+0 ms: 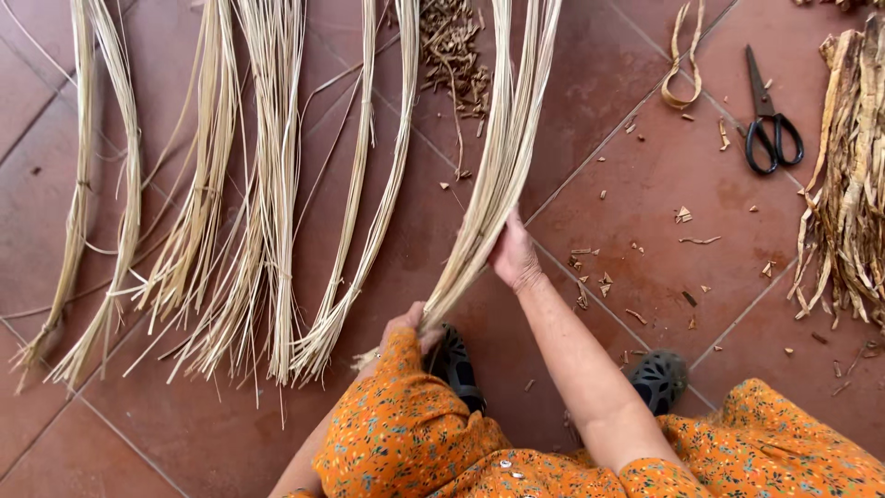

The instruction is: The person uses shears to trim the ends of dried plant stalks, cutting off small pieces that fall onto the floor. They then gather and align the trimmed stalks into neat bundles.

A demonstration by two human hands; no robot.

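A: Clothing?
B: Orange garment, small floral print in yellow and grey; sleeve covers the left arm, right forearm bare.
A: Footwear?
B: Dark perforated clogs, one per foot.

Floor: terracotta-red tiles crossed by thin pale grout lines, flecked with tan chips. Bundle of strips: pale straw-yellow, finely streaked lengthwise. Further bundles, to the left of that bundle: the same straw-yellow, their ends slightly greener. Scissors, to the right of the bundle: black handles, dark grey blades. Heap of dried leaves, beyond the scissors: dull brown and beige. Garment, below the bundle: orange, patterned with small white and green flowers. Sandals: dark grey.
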